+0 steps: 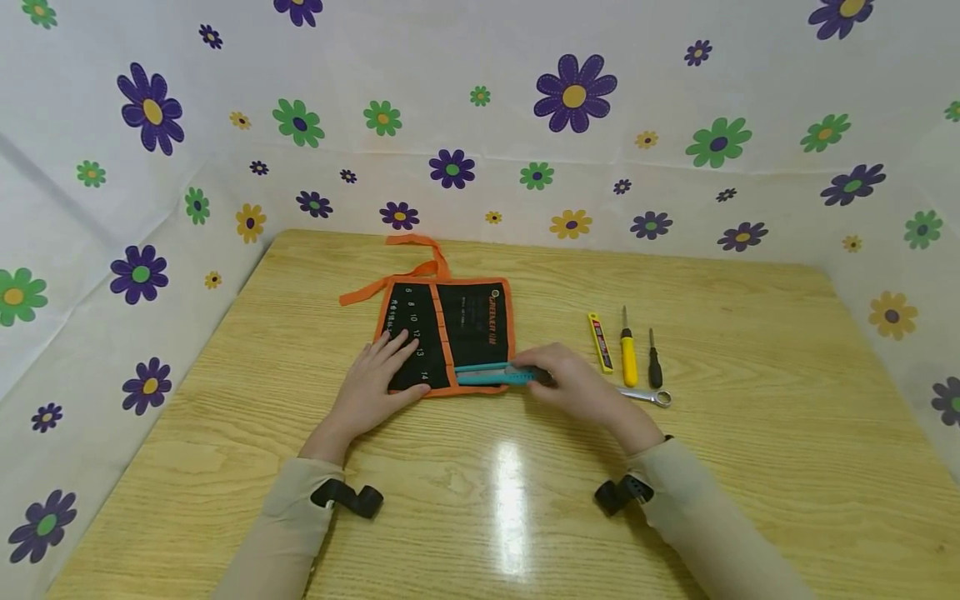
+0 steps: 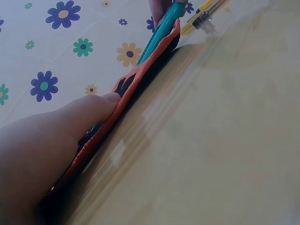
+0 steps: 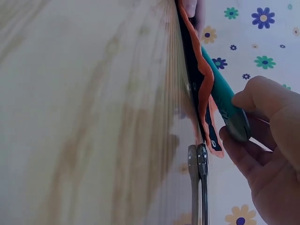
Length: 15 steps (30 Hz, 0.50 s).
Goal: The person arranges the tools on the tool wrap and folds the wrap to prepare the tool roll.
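Observation:
A black tool pouch [image 1: 472, 321] with orange trim lies unfolded on the table, white numbers printed along its left part. My left hand [image 1: 380, 371] rests on that numbered part with fingers spread. In the left wrist view its thumb [image 2: 96, 110] lies at the orange edge. Between thumb and fingers, my right hand [image 1: 570, 385] holds a teal utility knife [image 1: 483, 379] by its dark end. The knife lies along the pouch's near edge, its left end at the orange band of the pockets. In the right wrist view, the knife [image 3: 224, 96] slants over the orange border.
Right of my right hand lie a yellow-and-red narrow box [image 1: 600, 343], a yellow-handled screwdriver [image 1: 628, 358] and a smaller black-handled screwdriver [image 1: 655, 367]. A combination wrench [image 1: 648, 395] is partly behind my right hand. Orange ties [image 1: 420, 268] trail from the pouch's far edge. Flowered cloth [image 1: 510, 200] borders the table.

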Motion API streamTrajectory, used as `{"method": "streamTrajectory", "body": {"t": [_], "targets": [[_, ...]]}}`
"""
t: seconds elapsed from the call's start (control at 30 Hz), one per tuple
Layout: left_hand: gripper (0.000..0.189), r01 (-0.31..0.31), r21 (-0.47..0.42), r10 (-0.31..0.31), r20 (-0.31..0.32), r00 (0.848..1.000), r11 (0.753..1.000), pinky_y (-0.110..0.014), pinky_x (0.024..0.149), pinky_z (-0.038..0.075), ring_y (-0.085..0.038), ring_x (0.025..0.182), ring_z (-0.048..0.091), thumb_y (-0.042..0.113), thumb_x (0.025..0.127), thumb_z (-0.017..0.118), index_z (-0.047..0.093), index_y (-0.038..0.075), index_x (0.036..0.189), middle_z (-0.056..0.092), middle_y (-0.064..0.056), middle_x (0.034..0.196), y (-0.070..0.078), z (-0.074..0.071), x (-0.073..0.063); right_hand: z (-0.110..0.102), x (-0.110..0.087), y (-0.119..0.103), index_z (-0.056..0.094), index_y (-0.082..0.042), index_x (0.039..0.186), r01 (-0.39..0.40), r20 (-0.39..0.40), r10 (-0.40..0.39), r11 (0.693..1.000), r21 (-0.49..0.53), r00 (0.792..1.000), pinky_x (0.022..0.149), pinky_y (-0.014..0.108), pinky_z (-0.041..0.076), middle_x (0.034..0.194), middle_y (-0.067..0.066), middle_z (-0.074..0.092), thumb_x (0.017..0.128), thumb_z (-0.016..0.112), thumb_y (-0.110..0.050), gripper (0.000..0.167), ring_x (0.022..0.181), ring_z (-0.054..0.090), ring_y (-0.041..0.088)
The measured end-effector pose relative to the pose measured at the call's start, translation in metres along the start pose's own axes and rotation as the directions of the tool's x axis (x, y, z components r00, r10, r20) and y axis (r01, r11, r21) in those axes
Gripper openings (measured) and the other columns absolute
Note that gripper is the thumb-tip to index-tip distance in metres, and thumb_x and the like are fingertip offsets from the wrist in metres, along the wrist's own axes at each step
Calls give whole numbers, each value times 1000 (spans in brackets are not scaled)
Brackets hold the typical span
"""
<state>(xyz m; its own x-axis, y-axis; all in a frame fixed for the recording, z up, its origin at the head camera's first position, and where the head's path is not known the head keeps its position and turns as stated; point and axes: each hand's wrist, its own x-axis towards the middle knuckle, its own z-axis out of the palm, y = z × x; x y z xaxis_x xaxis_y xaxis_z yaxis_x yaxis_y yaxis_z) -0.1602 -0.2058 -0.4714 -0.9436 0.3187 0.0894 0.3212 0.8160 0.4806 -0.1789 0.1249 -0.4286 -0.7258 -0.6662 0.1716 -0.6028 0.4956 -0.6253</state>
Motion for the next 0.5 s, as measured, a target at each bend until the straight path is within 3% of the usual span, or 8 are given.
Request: {"method": "streamTrajectory", "body": {"t": [0.5], "targets": [[79,-6,-4,6,-5,1000,1000,-51,114,7,-29,145,10,59,87,59,35,17,150,24,-4,156,-1,1,0,10,8,-8,60,-1,127,-22,66,29,995,-94,997,92,41,47,125,13,59,93,60,-6,34,114,52,29]]}}
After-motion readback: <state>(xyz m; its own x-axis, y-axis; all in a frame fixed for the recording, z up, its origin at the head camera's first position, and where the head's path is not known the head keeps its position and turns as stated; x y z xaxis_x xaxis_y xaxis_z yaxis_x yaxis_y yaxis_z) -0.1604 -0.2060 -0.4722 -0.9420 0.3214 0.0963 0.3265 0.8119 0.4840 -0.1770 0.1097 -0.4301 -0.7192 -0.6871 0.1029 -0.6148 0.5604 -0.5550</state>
